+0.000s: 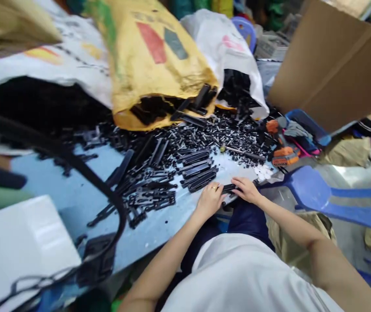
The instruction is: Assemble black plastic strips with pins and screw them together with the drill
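Observation:
My left hand (210,198), with a ring on one finger, is closed on one end of a black plastic bar (228,188) at the front edge of the blue table (159,225). At the bar's other end are the bent fingers of my right hand (248,190), pressed against it. Just beyond my left hand lies a row of similar black bars (198,169). Left of these, flat black linkage-like parts (153,195) are spread in rows. A screwdriver (244,152) rests behind my hands, among loose screws and small black pieces (211,134).
A yellow sack (162,56) and a white sack (237,52) spill black parts at the back. To the right are an orange power drill (283,147), a blue plastic chair (312,190) and a cardboard box (331,65). A dark cable (84,173) crosses the left side.

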{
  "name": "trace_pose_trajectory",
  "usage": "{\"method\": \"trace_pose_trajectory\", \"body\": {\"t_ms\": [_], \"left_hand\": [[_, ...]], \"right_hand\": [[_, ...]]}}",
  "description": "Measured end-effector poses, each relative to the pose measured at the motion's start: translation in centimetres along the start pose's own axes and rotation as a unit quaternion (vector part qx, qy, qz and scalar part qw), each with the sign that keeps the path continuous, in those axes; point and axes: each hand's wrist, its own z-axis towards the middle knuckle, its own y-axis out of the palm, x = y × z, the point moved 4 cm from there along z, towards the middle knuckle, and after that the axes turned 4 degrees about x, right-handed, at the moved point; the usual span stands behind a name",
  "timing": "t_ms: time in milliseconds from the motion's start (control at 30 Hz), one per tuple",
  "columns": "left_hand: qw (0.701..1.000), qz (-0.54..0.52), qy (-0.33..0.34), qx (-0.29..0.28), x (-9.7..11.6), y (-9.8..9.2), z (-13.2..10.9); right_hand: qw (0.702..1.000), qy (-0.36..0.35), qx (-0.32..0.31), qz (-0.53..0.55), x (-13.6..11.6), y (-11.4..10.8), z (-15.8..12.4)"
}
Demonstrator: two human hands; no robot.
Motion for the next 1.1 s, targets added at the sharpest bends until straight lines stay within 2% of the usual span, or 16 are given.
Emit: {"method": "trace_pose_trajectory", "body": {"t_ms": [133,233,333,467,600,700,833,900,1000,1067,1100], "left_hand": [[0.994,0.062,0.005,-0.094,0.5,1.7,0.2],[0.991,0.082,0.008,-0.11,0.0,2.4,1.1],[0.992,0.083,-0.007,-0.093,-1.1,2.1,1.3],[0.995,0.058,-0.054,-0.063,-1.1,0.3,0.1],[0.997,0.036,-0.05,-0.057,0.8,-1.5,-1.8],[0.996,0.044,-0.056,-0.054,1.3,-2.2,-2.8],[0.99,0.067,-0.12,0.023,1.4,-3.9,-3.0],[0.992,0.01,-0.113,0.059,2.7,-5.2,-2.7],[0.98,-0.154,-0.09,0.091,6.1,-7.2,-2.2],[0.957,-0.246,-0.09,0.126,8.2,-7.8,-2.0],[0.945,-0.269,-0.093,0.161,9.0,-7.8,-2.0]], "right_hand": [[0.999,-0.021,-0.036,-0.028,2.6,0.1,-0.5],[0.993,-0.041,-0.109,-0.036,4.1,0.2,0.6],[0.982,-0.08,-0.165,-0.042,4.1,0.0,2.7],[0.97,-0.157,-0.181,-0.026,2.7,-0.8,5.0],[0.965,-0.191,-0.181,0.013,1.2,-0.9,5.8],[0.965,-0.195,-0.167,0.057,0.0,-1.0,5.8],[0.954,-0.225,-0.14,0.142,-1.9,-3.3,5.3],[0.929,-0.265,-0.141,0.214,-3.1,-5.4,4.9],[0.854,-0.322,-0.152,0.379,-5.3,-8.1,3.8],[0.794,-0.326,-0.135,0.496,-6.9,-8.2,2.8],[0.777,-0.307,-0.105,0.54,-7.5,-7.6,2.4]]}}
